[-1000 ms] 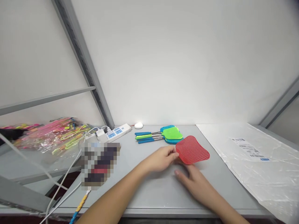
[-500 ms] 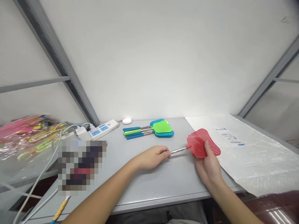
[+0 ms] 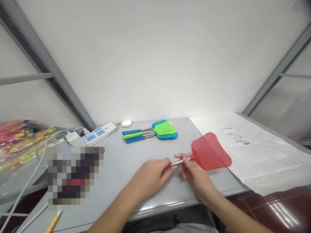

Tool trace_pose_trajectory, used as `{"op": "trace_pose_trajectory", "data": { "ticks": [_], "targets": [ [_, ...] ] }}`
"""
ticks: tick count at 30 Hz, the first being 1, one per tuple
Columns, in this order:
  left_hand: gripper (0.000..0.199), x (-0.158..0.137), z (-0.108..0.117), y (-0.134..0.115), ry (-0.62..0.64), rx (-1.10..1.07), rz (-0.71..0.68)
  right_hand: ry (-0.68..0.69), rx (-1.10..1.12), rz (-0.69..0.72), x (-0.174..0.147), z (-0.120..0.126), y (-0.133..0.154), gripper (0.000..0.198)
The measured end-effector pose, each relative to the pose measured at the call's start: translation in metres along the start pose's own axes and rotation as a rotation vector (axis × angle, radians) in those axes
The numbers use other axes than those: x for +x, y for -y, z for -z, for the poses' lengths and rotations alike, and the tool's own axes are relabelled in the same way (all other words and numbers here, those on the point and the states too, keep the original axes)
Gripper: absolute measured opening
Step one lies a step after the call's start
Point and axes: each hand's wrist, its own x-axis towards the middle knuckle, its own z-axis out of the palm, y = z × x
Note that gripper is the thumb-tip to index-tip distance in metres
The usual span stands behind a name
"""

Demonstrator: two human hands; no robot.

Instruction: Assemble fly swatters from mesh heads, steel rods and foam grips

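Note:
A red fly swatter [image 3: 211,152] is held above the table, its perforated head pointing right and its metal rod running left. My left hand [image 3: 155,173] is closed around its red handle end. At the neck, where the rod meets the head, my right hand [image 3: 193,171] grips the rod between thumb and fingers. Behind my hands, several blue and green fly swatters lie stacked on the table, a green fly swatter [image 3: 165,128] on top, handles to the left.
A white power strip [image 3: 99,134] with plugs and cables stands at the left, near a small white round device [image 3: 126,123]. Colourful items in a clear bag [image 3: 24,142] sit far left. A white bubble mailer [image 3: 257,155] covers the table's right side. A pixelated patch hides something front left.
My right hand has moved left from the red head to the rod near its neck. My left hand now wraps the red handle, with the swatter shifted slightly.

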Motion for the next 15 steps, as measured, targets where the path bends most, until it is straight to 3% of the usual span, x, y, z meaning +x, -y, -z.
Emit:
{"op": "trace_pose_trajectory", "data": {
  "ticks": [2, 5, 10, 15],
  "targets": [
    [0.021, -0.005, -0.018, -0.006, 0.013, 0.062, -0.090, 0.057, -0.124, 0.014, -0.004, -0.003, -0.003, 0.025],
    [0.024, -0.009, -0.033, -0.008, -0.050, 0.187, -0.124, -0.012, -0.166, 0.068, -0.008, -0.003, -0.006, 0.030],
    [0.029, -0.016, -0.029, 0.003, -0.247, 0.307, -0.108, -0.034, -0.027, 0.032, -0.008, 0.001, -0.006, 0.040],
    [0.027, -0.021, -0.031, 0.006, -0.347, 0.307, -0.166, -0.010, 0.060, 0.023, -0.008, 0.000, -0.005, 0.043]
  ]
}}
